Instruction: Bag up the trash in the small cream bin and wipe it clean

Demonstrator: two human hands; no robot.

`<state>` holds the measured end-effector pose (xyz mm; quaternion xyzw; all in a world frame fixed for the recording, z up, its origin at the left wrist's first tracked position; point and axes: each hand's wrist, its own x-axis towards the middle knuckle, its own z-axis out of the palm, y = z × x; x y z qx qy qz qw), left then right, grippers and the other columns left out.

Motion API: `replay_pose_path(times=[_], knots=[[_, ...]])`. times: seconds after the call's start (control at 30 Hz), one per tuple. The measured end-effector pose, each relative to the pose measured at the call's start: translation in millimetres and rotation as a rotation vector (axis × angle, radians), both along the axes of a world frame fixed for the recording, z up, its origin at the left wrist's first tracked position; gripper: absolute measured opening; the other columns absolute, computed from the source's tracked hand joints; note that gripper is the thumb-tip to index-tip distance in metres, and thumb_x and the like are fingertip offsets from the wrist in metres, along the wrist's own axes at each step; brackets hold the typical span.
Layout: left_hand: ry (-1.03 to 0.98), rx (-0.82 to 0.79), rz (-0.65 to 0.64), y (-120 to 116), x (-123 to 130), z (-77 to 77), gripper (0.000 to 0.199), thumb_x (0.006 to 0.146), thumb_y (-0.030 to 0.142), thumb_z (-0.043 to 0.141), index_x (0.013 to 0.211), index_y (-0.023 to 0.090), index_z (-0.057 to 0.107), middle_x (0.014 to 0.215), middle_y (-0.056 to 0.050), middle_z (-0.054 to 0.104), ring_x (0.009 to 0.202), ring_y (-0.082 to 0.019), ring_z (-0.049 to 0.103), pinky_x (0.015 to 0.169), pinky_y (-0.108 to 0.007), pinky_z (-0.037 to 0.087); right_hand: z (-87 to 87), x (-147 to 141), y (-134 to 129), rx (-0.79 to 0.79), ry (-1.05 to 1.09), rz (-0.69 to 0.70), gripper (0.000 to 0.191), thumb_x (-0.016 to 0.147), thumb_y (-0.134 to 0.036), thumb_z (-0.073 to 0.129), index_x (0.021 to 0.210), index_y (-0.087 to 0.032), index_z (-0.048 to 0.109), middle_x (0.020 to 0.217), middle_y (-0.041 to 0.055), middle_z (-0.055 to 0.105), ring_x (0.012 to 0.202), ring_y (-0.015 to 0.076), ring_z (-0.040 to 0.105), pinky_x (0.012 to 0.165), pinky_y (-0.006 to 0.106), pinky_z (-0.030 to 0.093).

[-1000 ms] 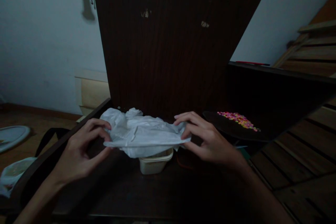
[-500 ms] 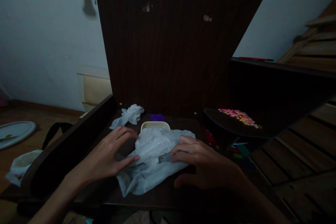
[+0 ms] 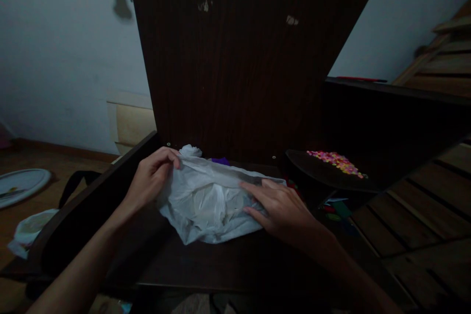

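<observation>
A white, thin plastic bag (image 3: 215,203) lies crumpled and partly spread on the dark wooden surface (image 3: 176,267) in front of me. My left hand (image 3: 156,174) pinches its far left corner, fingers bent over the edge and slightly lifted. Over the bag's right side is my right hand (image 3: 277,203), its fingers curled on the plastic near the far edge, with the thumb nearer to me. Between the two hands the far edge stretches almost straight. A pale shape shows dimly through the plastic; I cannot make out what it is.
Behind the bag sit another crumpled white bag (image 3: 190,150) and a purple item (image 3: 221,161). A dark upright panel (image 3: 235,73) rises at the back. On a corner shelf at right lie small pink and yellow pieces (image 3: 336,161). A low side board (image 3: 91,196) runs along the left.
My left hand has moved up and away from me, drawing the bag's edge back over the cream tray, now out of sight. My right hand has shifted slightly and closed on the bag.
</observation>
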<state>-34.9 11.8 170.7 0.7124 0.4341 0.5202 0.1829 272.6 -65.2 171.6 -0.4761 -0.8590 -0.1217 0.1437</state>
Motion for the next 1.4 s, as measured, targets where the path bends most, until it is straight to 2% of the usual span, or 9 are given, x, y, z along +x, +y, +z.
replay_pose_path(times=[0.13, 0.3, 0.43, 0.67, 0.83, 0.93, 1.13, 1.27, 1.4], knots=[[0.133, -0.028, -0.018, 13.9, 1.9, 0.7, 0.034, 0.088, 0.032, 0.044, 0.101, 0.019, 0.072, 0.107, -0.007, 0.068, 0.104, -0.026, 0.064, 0.097, -0.042, 0.05, -1.8, -0.2, 4.1, -0.02, -0.037, -0.051, 0.047, 0.099, -0.042, 0.057, 0.14, -0.021, 0.061, 0.114, 0.0164, 0.073, 0.102, 0.0305, 0.069, 0.088, 0.045, 0.056], [0.286, -0.041, 0.078, 32.1, 14.2, -12.6, 0.055, 0.089, 0.054, 0.054, 0.129, 0.017, 0.062, 0.117, -0.009, 0.06, 0.109, -0.029, 0.062, 0.101, -0.046, 0.05, -9.6, 5.9, 10.2, -0.069, -0.003, -0.036, 0.052, 0.097, -0.039, 0.062, 0.144, -0.018, 0.056, 0.125, 0.0164, 0.07, 0.115, 0.0313, 0.065, 0.103, 0.049, 0.049], [0.39, -0.079, 0.105, 56.0, 19.1, -34.6, 0.059, 0.09, 0.048, 0.053, 0.137, 0.012, 0.053, 0.124, -0.015, 0.058, 0.115, -0.032, 0.062, 0.104, -0.049, 0.049, -10.5, 15.1, 10.0, -0.18, -0.02, 0.075, 0.07, 0.087, -0.035, 0.076, 0.15, -0.023, 0.048, 0.129, 0.0129, 0.069, 0.124, 0.0308, 0.06, 0.11, 0.049, 0.044], [0.445, -0.335, -0.116, 84.0, 18.3, -74.6, 0.058, 0.081, 0.044, 0.057, 0.129, 0.012, 0.062, 0.132, -0.02, 0.064, 0.126, -0.039, 0.059, 0.111, -0.052, 0.044, -14.2, 19.3, 21.9, -0.513, -0.027, -0.058, 0.093, 0.078, -0.036, 0.082, 0.156, -0.015, 0.038, 0.147, 0.0201, 0.055, 0.135, 0.0351, 0.051, 0.116, 0.052, 0.035], [0.447, -0.402, -0.314, 76.0, 23.3, -90.6, 0.041, 0.073, 0.047, 0.066, 0.102, 0.019, 0.075, 0.096, -0.009, 0.078, 0.094, -0.032, 0.072, 0.089, -0.039, 0.058, -44.2, 8.9, 39.5, -0.766, 0.172, -0.104, 0.11, 0.067, -0.038, 0.087, 0.159, -0.017, 0.031, 0.155, 0.0174, 0.048, 0.14, 0.0358, 0.046, 0.114, 0.045, 0.037], [0.425, -0.399, -0.331, 71.6, 23.6, -96.7, 0.041, 0.075, 0.052, 0.065, 0.1, 0.02, 0.075, 0.096, -0.009, 0.078, 0.094, -0.031, 0.071, 0.089, -0.04, 0.058, -65.0, 8.5, 47.7, -0.888, 0.282, -0.092, 0.112, 0.063, -0.036, 0.089, 0.158, -0.018, 0.033, 0.156, 0.0161, 0.046, 0.143, 0.0361, 0.041, 0.115, 0.043, 0.036], [0.133, -0.183, 0.06, 45.8, 10.2, -65.5, 0.041, 0.092, 0.05, 0.053, 0.112, 0.018, 0.069, 0.118, -0.012, 0.069, 0.107, -0.028, 0.066, 0.094, -0.042, 0.055, -56.8, 34.3, 45.7, -0.709, 0.431, -0.013, 0.075, 0.076, -0.029, 0.079, 0.145, -0.022, 0.051, 0.127, 0.0105, 0.066, 0.112, 0.0269, 0.062, 0.102, 0.043, 0.046], [0.254, 0.047, -0.235, -0.4, 11.1, -24.8, 0.028, 0.097, 0.041, 0.058, 0.116, 0.026, 0.071, 0.121, -0.007, 0.069, 0.113, -0.025, 0.065, 0.1, -0.04, 0.053, -42.8, 30.5, 28.0, -0.411, 0.588, 0.134, 0.052, 0.085, -0.044, 0.076, 0.129, -0.021, 0.061, 0.112, 0.0087, 0.068, 0.096, 0.022, 0.064, 0.087, 0.037, 0.052], [0.513, 0.234, -0.463, -34.9, 23.4, -17.1, 0.029, 0.091, 0.035, 0.072, 0.119, 0.027, 0.071, 0.116, -0.006, 0.073, 0.115, -0.026, 0.064, 0.099, -0.041, 0.052, -57.2, 6.1, 14.6, -0.142, 0.552, 0.18, 0.053, 0.083, -0.06, 0.074, 0.118, -0.02, 0.065, 0.105, 0.0093, 0.071, 0.095, 0.0239, 0.067, 0.083, 0.037, 0.054]])
